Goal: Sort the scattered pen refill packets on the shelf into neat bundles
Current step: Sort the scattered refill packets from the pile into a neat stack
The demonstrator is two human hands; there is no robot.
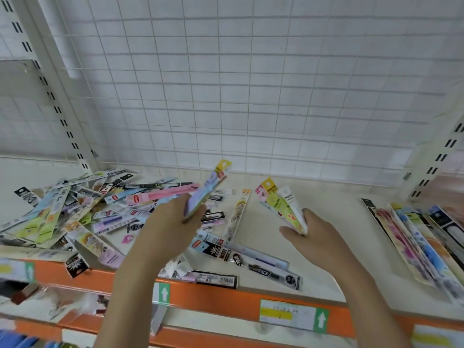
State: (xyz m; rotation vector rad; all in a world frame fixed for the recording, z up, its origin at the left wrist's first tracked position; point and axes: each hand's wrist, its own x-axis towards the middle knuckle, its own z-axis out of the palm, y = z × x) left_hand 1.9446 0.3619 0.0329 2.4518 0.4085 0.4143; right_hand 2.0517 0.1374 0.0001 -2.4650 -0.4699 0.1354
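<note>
A loose heap of pen refill packets (pixel 75 212) covers the left half of the cream shelf (pixel 313 247). My left hand (pixel 170 222) grips a few pastel packets (pixel 211 187) that stick up and to the right, yellow-tabbed at the top. My right hand (pixel 313 234) holds a small fan of yellow, pink and white packets (pixel 278 199) pointing up and left. Between my hands lie a single pale packet (pixel 237 214) and long black packets (pixel 251 262) near the front edge.
A neat row of packets (pixel 421 237) lies at the right end of the shelf. An orange front rail (pixel 213 297) carries price labels. White wire grid (pixel 251 84) backs the shelf, with slotted uprights (pixel 50 91) at both sides. Bagged goods hang below left.
</note>
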